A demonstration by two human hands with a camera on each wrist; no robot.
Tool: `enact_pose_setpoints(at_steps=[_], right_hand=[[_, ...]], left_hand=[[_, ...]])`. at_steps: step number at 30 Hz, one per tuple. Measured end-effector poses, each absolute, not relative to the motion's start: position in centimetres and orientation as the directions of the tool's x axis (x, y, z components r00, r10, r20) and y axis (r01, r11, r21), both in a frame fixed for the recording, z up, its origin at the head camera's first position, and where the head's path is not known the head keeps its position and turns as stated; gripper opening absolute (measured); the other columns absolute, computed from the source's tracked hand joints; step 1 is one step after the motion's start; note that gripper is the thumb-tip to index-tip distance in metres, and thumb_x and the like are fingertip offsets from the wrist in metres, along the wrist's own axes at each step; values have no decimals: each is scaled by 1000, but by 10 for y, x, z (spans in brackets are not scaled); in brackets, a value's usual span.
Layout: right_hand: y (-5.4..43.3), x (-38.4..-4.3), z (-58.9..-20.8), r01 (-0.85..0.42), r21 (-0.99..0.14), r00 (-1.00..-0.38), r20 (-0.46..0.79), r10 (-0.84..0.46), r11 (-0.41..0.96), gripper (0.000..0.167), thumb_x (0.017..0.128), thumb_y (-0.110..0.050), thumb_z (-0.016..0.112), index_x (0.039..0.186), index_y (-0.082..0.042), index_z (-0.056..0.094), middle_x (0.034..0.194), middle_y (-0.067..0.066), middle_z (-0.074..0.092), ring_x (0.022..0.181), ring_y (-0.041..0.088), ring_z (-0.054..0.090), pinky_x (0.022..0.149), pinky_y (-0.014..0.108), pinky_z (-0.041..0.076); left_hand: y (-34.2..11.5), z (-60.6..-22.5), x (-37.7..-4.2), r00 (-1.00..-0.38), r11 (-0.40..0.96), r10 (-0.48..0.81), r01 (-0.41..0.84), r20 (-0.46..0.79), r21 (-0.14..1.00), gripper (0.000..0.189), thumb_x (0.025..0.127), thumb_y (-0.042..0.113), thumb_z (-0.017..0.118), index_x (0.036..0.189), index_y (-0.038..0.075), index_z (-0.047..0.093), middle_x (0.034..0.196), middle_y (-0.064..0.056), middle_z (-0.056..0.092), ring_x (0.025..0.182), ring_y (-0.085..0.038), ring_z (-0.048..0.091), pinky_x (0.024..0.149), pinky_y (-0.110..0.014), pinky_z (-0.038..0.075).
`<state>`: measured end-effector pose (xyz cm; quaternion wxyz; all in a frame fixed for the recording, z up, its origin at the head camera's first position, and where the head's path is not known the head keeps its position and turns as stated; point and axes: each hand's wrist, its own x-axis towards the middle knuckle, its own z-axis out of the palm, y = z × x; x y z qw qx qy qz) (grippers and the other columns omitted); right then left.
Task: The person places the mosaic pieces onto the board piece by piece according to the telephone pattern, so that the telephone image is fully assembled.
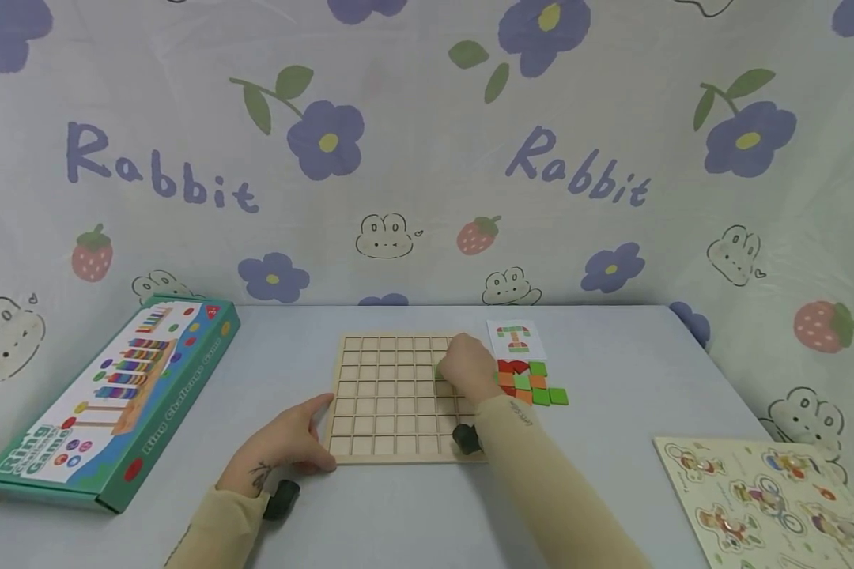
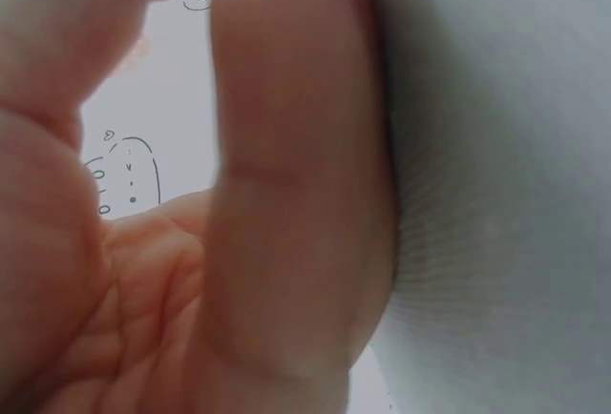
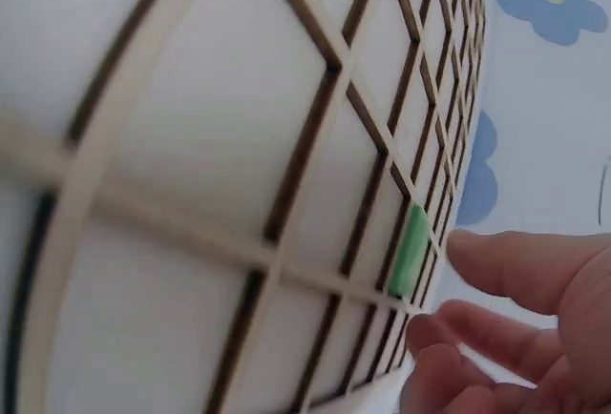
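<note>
A square wooden grid board point(image 1: 398, 458) lies on the table in the head view. My left hand point(image 1: 285, 438) is at its left edge, thumb by the near corner and a finger farther up the side. That hand's bent fingers point(image 2: 296, 185) fill much of the left wrist view. Over the board's right part is my right hand point(image 1: 467, 367), partly covering the cells. In the right wrist view a green tile point(image 3: 410, 252) sits in a cell beside the right thumb and fingertips, which stand apart with nothing visible between them.
Red, orange and green tiles point(image 1: 522, 382) lie right of the board, below a pattern card point(image 1: 534, 340) showing a T-shaped figure. A Ring Challenge Game box point(image 1: 131, 387) is at left. A wooden picture puzzle point(image 1: 761, 506) lies at the near right.
</note>
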<state>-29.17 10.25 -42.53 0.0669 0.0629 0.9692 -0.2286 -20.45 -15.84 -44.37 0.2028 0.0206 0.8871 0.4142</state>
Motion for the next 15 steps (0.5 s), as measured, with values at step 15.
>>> enact_pose_setpoints(at_steps=[15], right_hand=[[161, -260, -411, 10, -732, -996, -70, -61, 681, 34, 82, -17, 67, 113, -5, 62, 87, 9, 62, 72, 18, 54, 59, 27, 43]], left_hand=[[-159, -446, -205, -916, 662, 196, -141, -351, 736, 101, 58, 0, 80, 145, 12, 30, 67, -8, 54, 49, -16, 50, 48, -28, 43]])
